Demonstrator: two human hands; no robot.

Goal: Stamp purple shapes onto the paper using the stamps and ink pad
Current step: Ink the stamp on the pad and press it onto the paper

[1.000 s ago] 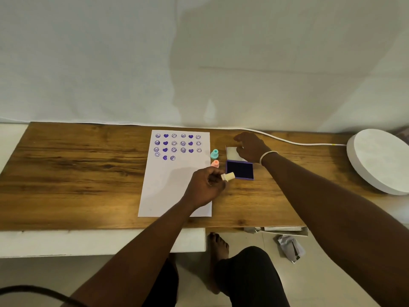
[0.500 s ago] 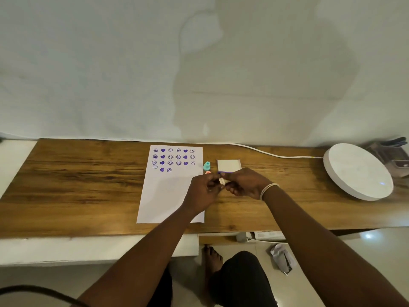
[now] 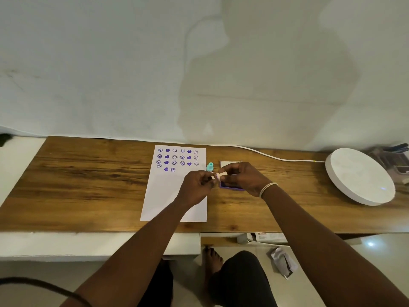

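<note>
A white sheet of paper (image 3: 168,196) lies on the wooden table (image 3: 88,185), with rows of purple smileys and hearts (image 3: 177,159) stamped across its top. My left hand (image 3: 197,187) and my right hand (image 3: 245,178) meet just right of the paper, and both pinch a small cream stamp (image 3: 221,175) held sideways above the table. Under my right hand sits the purple ink pad (image 3: 230,187), mostly hidden. Its white lid (image 3: 229,163) lies just behind. A teal stamp (image 3: 209,167) stands upright by the paper's right edge.
A large white round disc (image 3: 360,176) rests at the table's right end, with a white cable (image 3: 276,158) running along the back edge to it. Dark clutter (image 3: 394,160) sits at the far right. Crumpled paper (image 3: 281,260) lies on the floor.
My right hand left the lid and came onto the stamp that my left hand held. Both hands now grip it above the ink pad. The view has tilted upward.
</note>
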